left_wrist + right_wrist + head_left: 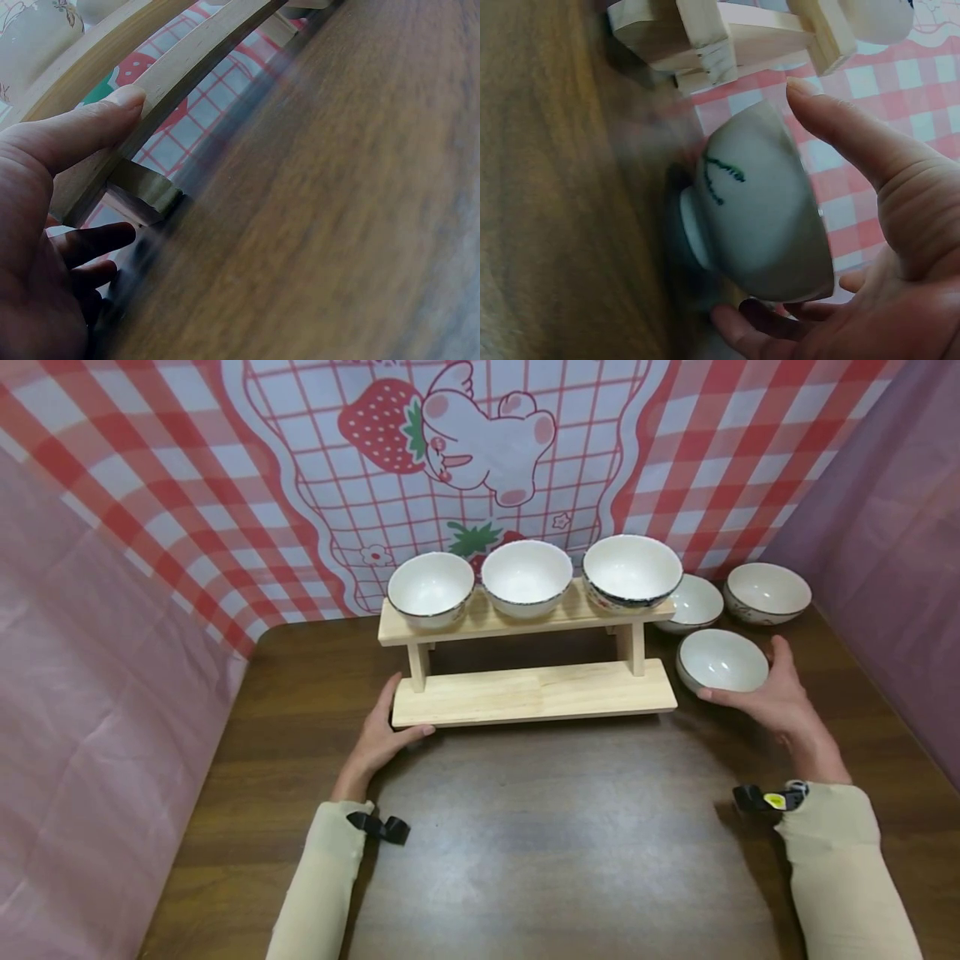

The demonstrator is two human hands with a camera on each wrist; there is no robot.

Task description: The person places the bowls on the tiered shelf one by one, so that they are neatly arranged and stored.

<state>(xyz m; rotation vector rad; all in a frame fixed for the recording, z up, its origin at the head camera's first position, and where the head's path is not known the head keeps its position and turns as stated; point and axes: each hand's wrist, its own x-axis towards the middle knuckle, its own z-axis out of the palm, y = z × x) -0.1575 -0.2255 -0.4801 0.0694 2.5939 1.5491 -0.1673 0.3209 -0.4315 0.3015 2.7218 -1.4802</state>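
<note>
A two-tier wooden display stand [534, 695] stands on the table with three white bowls [432, 587] in a row on its upper tier. At its left end, my left hand [378, 735] grips the corner of the lower board. The thumb [124, 101] lies on the board's edge, and the lower fingers hang below it. To the right of the stand is a white bowl [722, 662] with a green sprig, tilted in the right wrist view. Around its near right side my right hand [780, 697] is spread, thumb near the rim. Some right fingertips are hidden behind the bowl.
Two more white bowls, one partly behind the stand [693, 604] and one at the far right [768, 593], sit near the back edge. A red checked cloth [187, 468] hangs behind the brown table [540, 827]. Pink curtains [97, 735] flank both sides.
</note>
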